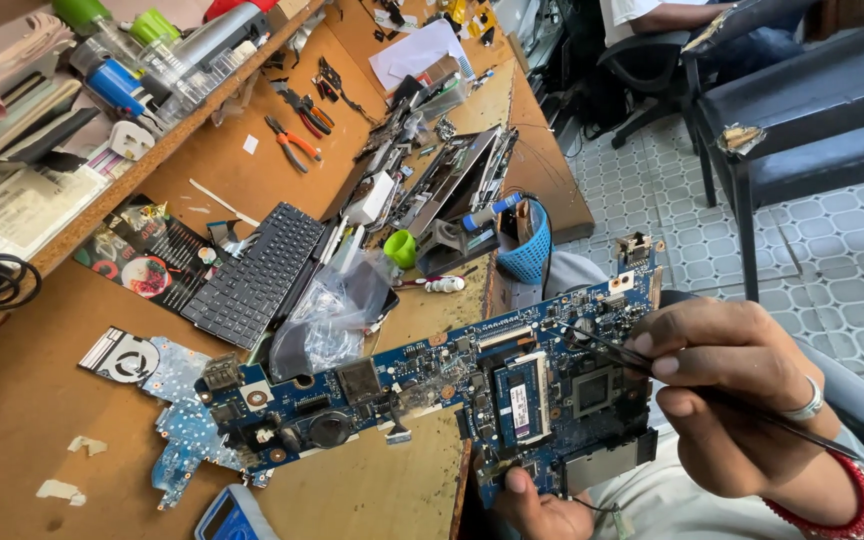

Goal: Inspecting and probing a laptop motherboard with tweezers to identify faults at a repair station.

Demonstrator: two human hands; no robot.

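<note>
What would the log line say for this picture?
left hand: holds blue circuit board from below | right hand: holds thin black tool on board | bench: keyboard

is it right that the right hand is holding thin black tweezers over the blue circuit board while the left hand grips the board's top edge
Not quite. In the head view the left hand grips the blue circuit board at its bottom edge, not the top. The rest holds: the right hand pinches thin black tweezers whose tips sit over the board.
</note>
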